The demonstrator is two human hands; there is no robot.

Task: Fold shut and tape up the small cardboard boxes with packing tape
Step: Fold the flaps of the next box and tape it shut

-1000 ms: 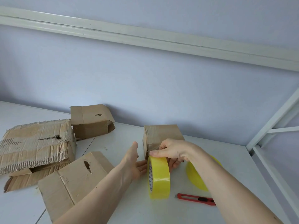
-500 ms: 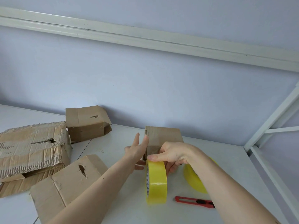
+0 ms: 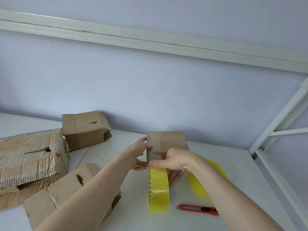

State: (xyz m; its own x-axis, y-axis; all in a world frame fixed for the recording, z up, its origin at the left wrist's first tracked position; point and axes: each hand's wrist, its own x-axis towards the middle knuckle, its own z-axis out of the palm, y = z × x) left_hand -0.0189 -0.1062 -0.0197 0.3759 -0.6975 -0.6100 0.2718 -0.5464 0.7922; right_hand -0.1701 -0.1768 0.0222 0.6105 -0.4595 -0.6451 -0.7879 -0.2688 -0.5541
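**Small box held while tape is drawn onto it**

The small cardboard box [image 3: 166, 144] is gripped at its left edge by the left hand [image 3: 141, 152], thumb on its front. The tape roll [image 3: 158, 189], standing on edge just before the box, is pinched at its top by the right hand [image 3: 176, 161]. The box is set near the desk's [image 3: 233, 164] rear edge. A second yellow roll [image 3: 216, 172] and a red cutter [image 3: 198, 209] are seen toward the right edge; three other boxes [image 3: 85, 129] are gathered at the left.

Plain indoor packing spot, white table [image 3: 216, 157], pale wall [image 3: 150, 89], white metal frame [image 3: 283, 114], worn cardboard boxes [image 3: 30, 157]
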